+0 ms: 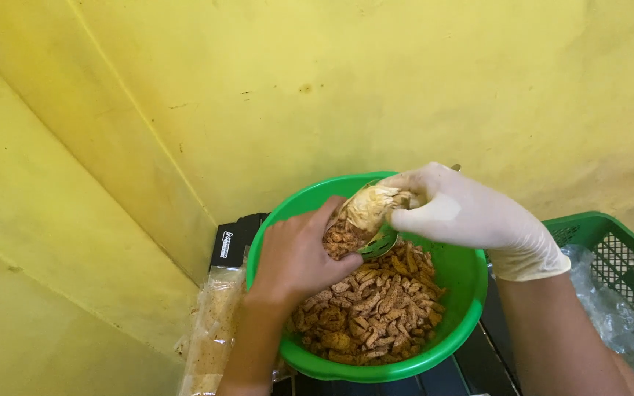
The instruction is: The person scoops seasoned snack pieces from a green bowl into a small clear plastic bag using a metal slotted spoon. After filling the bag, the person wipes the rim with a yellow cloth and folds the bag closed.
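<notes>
Forearms fill the bottom of the view, reaching over a green bowl (456, 323) heaped with brown seasoned snack sticks (368, 312). Over it the bare left hand (299, 257) holds the mouth of a small clear bag (357, 216), fingers curled around it, while the gloved right hand (471, 216) is closed on a metal scoop (379, 242) tipped into that bag. Such a bag is likely light, limp and slippery (best pinched at its rim), and the sticks look brittle. Right of the bowl sits a green crate (610, 249) lined with plastic; left lie a filled packet (210, 330) and a black box (232, 242), close to the yellow wall (332, 81).
</notes>
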